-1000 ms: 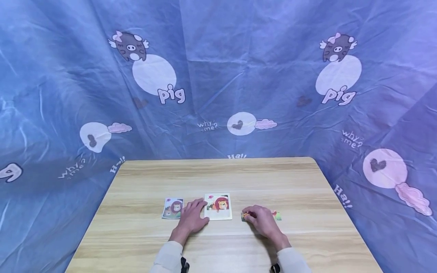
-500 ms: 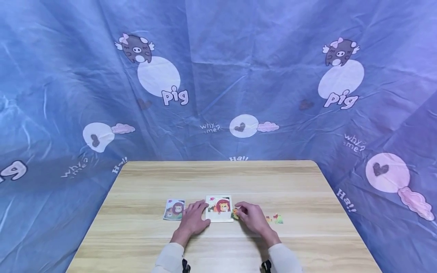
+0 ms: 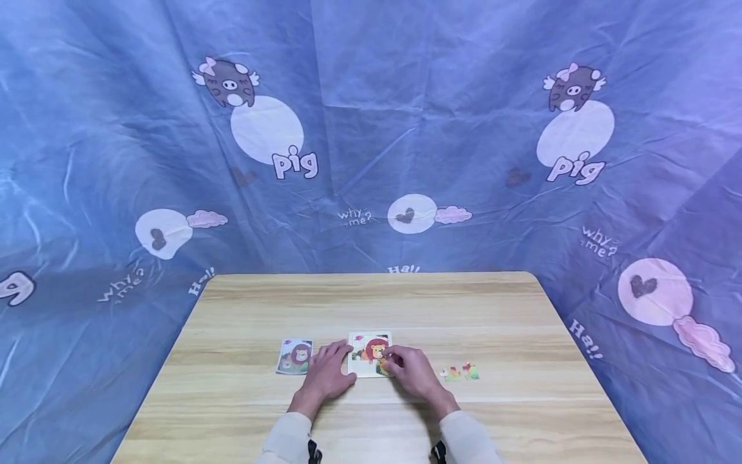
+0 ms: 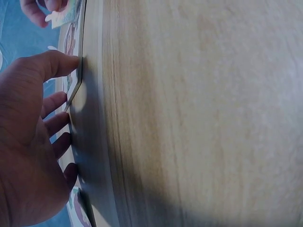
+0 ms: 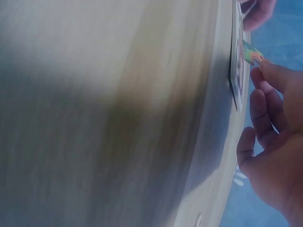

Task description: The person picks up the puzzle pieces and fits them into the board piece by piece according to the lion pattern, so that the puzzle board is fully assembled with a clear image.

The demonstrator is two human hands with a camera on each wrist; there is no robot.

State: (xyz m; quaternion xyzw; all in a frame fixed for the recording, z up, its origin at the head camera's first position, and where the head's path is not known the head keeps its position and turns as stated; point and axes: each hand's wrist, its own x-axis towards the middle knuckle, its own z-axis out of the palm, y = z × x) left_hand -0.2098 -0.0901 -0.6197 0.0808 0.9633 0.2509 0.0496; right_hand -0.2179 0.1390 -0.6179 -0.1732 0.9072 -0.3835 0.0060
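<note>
A puzzle board (image 3: pixel 363 370) with a lion picture in its upper part and pale bare space below lies mid-table. My left hand (image 3: pixel 330 372) rests at its left side. In the left wrist view, the thumb (image 4: pixel 66 65) touches the board's edge and the other fingers are fairly straight. My right hand (image 3: pixel 413 370) pinches a colourful puzzle piece (image 3: pixel 381 367) over the board's lower right part. The right wrist view shows that puzzle piece (image 5: pixel 251 53) between thumb and fingertips, tilted just above the board (image 5: pixel 233 71). Fingers hide some of it.
Left of the board lies a lion picture card (image 3: pixel 294 356), partly behind the left hand. Several loose puzzle pieces (image 3: pixel 471 372) lie right of the right hand. The wooden table (image 3: pixel 371 299) meets a blue printed curtain (image 3: pixel 348 129) at the back and sides.
My right hand has moved left, carrying the puzzle piece from the loose pieces to over the board's lower right part. The left hand stays at the board's left edge.
</note>
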